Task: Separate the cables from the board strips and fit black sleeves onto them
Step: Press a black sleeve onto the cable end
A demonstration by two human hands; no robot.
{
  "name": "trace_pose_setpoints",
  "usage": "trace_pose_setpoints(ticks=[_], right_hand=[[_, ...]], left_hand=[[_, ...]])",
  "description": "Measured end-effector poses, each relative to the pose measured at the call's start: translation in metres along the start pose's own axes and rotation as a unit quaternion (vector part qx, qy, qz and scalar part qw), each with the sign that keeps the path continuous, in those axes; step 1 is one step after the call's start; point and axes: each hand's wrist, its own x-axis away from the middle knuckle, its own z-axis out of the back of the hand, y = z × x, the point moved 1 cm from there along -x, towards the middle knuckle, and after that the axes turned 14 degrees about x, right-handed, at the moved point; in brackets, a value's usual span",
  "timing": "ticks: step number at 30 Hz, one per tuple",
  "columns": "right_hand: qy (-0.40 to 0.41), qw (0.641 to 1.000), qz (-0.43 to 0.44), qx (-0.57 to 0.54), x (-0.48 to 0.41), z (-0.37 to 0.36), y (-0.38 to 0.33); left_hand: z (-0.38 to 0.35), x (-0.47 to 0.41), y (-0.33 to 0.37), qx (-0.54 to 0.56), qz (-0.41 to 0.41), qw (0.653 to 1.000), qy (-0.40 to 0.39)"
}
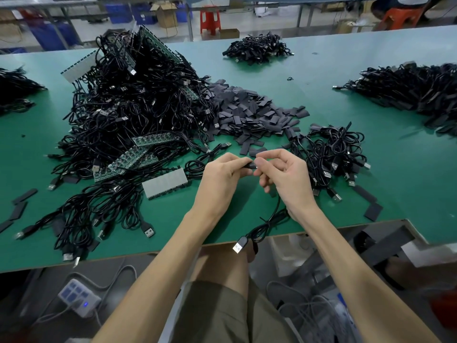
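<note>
A short black sleeve [250,166], judged half-fitted on the thin black USB cable [270,217], is pinched by left hand [222,170] and right hand [284,174]; pushing home is required.

Black USB cable [265,225] at front; flat black sleeves [247,107] heaped behind; green board strips [138,154] left.
</note>
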Motion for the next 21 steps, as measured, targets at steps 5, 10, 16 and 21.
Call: trace_pose_setpoints(ticks=[5, 10, 16, 21], right_hand=[[-0.007, 1.0, 0.0, 0.005, -0.001, -0.0016, 0.0005], [-0.003, 0.997, -0.003, 0.073, -0.0016, -0.0024, 0.0034], [-0.007, 0.996, -0.01, 0.087, -0.0007, -0.0017, 0.0033], [-0.007, 0.997, -0.014, 0.081, -0.0008, -0.0025, 0.0029]], left_hand=[[-0.001, 0.0002, -0.0036, 0.04, 0.065, 0.997, 0.014], [-0.0024, -0.0008, -0.0015, 0.064, 0.112, 0.992, 0.012], [-0.0013, -0.0019, -0.0024, 0.046, 0.094, 0.994, -0.019], [-0.0006, -0.0004, -0.005, -0.013, 0.039, 0.998, -0.044]])
